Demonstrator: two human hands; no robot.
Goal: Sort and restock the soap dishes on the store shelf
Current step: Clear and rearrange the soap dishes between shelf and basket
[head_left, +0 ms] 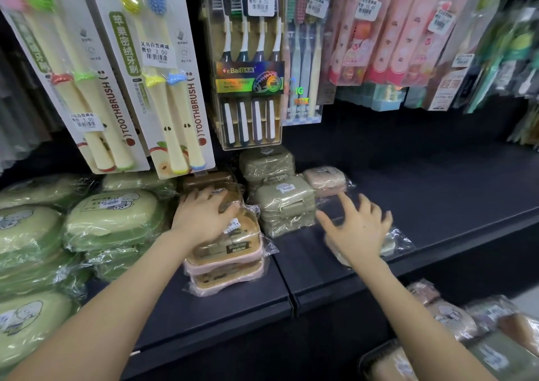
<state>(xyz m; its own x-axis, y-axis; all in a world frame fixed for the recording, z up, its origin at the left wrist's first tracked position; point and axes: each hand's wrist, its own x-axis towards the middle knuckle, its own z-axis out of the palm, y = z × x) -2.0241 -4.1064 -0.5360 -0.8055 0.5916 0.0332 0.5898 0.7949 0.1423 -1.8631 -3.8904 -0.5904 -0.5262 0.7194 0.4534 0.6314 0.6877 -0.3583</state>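
Left fingers (204, 195) a little apart, laid loosely over the lid of a wrapped brown soap dish (226, 198), thumb along its near edge; nothing clamped. Left hand (201, 217) behind them, palm down. Just under and nearer than those fingertips, a stack of pink-rimmed soap dishes (230, 259) in clear wrap, price sticker on top. Right of the fingertips, close beside that stack, olive square soap dishes (284, 204) piled up, more of them behind. Beyond these, a small pink soap dish (325, 179). Left of the wrist, green oval soap dishes (113, 217) in heaps.

Right fingers (368, 208) splayed wide and nearly straight, gripping nothing. Right hand (357, 234) palm down over a wrapped soap dish (389, 245), mostly hidden beneath the palm; touching or just above, cannot tell. Under it and outward, the black shelf (437, 193). Above both sets of fingers, hanging toothbrush packs (163, 68) with price labels. Below the right forearm, more wrapped dishes (449, 319), blurred.
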